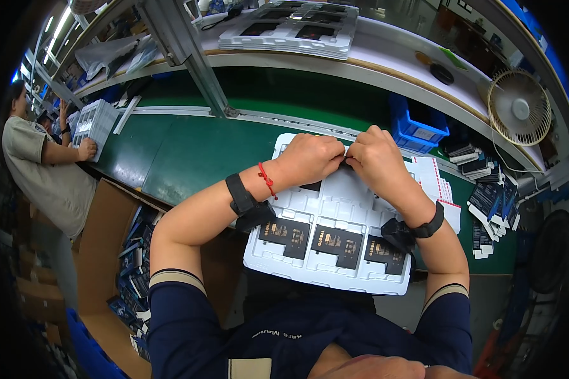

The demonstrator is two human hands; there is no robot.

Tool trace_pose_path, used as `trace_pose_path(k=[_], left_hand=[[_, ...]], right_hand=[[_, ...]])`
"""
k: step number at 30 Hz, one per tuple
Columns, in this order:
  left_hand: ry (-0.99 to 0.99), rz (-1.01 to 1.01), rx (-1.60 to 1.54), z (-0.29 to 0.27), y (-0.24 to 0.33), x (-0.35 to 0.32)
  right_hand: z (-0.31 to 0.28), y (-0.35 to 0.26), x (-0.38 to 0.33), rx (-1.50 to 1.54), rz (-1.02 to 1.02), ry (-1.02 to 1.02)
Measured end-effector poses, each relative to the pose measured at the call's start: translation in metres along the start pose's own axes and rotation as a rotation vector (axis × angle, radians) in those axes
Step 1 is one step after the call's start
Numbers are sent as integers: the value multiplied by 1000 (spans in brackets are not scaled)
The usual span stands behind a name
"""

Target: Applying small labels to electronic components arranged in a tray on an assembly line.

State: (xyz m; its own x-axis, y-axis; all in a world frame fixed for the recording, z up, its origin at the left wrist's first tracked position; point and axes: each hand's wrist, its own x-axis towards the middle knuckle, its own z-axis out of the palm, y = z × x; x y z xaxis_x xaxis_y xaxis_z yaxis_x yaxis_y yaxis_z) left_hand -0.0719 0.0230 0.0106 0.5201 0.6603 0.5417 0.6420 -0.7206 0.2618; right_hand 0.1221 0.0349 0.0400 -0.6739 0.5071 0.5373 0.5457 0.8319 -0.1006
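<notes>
Head view showed the green workbench (pixel 189 151) as the biggest thing, running from nine o'clock across to three. On it, right before the person, lay a white moulded tray (pixel 335 202) with three dark cards (pixel 335 245) seated in its near row of pockets at six o'clock. A stack of like trays (pixel 291 28) sat on the shelf at twelve, a co-worker (pixel 38 164) stood at nine with one hand on a stack of trays, a small fan (pixel 520 107) stood at two, a blue bin (pixel 417 126) sat just beyond the tray, and loose dark cards (pixel 490 202) lay at three.

Both hands met over the tray's far edge. The left hand (pixel 310 158) and the right hand (pixel 376 158) were curled nearly closed, fingertips pinched together on something small and dark between them; what it was I could not make out.

I judged the tray to be light, thin and springy, apt to flex or crack if twisted, so best taken by two opposite rims. The cards looked stiff, slick and best held by their edges.
</notes>
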Motion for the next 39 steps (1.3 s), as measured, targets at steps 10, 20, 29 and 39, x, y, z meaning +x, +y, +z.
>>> trace_pose_path(k=[10,20,29,39], left_hand=[[-32,6,-37,-7,12,-3],[-318,20,-70,-47,29,-12],[-325,-116,33,-69,1,-64],[-423,-58,-56,-69,-11,-59]], right_hand=[[26,2,-9,-165,-29,-18],[-62,96,-159,-170,621,43],[-30,118,-242,-76,838,0],[-46,136,-253,205,949,-86]])
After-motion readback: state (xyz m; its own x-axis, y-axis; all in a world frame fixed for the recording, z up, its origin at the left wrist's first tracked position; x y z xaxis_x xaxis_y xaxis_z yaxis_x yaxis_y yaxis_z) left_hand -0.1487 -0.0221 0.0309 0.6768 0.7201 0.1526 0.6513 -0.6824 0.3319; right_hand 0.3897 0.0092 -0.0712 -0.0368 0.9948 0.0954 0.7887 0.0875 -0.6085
